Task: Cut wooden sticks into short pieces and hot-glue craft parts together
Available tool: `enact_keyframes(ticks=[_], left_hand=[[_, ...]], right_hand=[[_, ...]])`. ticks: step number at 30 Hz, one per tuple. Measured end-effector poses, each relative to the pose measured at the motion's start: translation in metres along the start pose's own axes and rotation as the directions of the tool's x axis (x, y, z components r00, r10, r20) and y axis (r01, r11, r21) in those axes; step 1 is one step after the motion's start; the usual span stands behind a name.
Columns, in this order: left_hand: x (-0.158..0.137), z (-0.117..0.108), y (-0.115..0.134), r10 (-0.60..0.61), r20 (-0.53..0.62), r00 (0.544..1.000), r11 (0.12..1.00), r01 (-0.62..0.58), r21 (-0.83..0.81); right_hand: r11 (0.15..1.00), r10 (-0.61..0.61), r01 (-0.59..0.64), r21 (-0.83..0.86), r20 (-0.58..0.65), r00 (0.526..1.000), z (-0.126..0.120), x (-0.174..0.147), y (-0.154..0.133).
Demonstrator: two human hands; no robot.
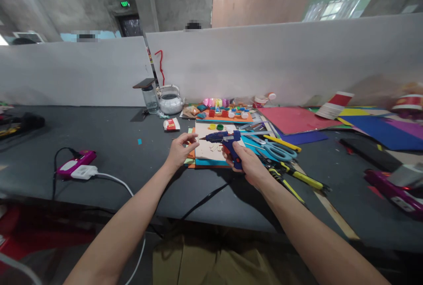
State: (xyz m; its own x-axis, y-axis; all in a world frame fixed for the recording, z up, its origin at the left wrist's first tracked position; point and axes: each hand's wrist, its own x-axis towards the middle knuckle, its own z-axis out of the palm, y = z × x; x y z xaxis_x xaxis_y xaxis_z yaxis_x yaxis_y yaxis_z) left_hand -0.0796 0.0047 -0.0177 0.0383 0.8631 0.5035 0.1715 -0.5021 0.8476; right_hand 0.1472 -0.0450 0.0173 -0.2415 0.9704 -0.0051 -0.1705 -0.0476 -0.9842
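while the right hand (249,159) is holding a blue glue gun (220,136), its fingers (228,154) are wrapping closely around the grip (237,161), and the nozzle (205,138) is pointing toward the left hand (180,149). the left thumb and forefinger are bending toward each other with a narrow gap, their tips just beside the nozzle; whether they are pinching something small, i cannot tell. the gun is hovering between the front and back edges of the surface (112,139), above a pale sheet (203,153) on which small pale sticks (216,147) are lying. a black cord (208,198) is running from below the right hand to the front edge. right of the gun, blue-handled scissors (280,152) are lying near a yellow cutter (284,143), with yellow-handled pliers (307,177) closer to the front edge. near the back edge, a white kettle (170,103) is standing beside a glass jar (150,101).
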Motion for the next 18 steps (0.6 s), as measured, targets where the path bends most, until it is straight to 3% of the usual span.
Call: enact_keyframes(ticks=[18], left_hand=[[0.0007,-0.0004,0.0003,0.018,-0.008,1.0,1.0,-0.018,0.002]], right_hand=[[1.0,0.005,-0.005,-0.005,0.01,1.0,-0.0001,-0.0005,-0.0007]])
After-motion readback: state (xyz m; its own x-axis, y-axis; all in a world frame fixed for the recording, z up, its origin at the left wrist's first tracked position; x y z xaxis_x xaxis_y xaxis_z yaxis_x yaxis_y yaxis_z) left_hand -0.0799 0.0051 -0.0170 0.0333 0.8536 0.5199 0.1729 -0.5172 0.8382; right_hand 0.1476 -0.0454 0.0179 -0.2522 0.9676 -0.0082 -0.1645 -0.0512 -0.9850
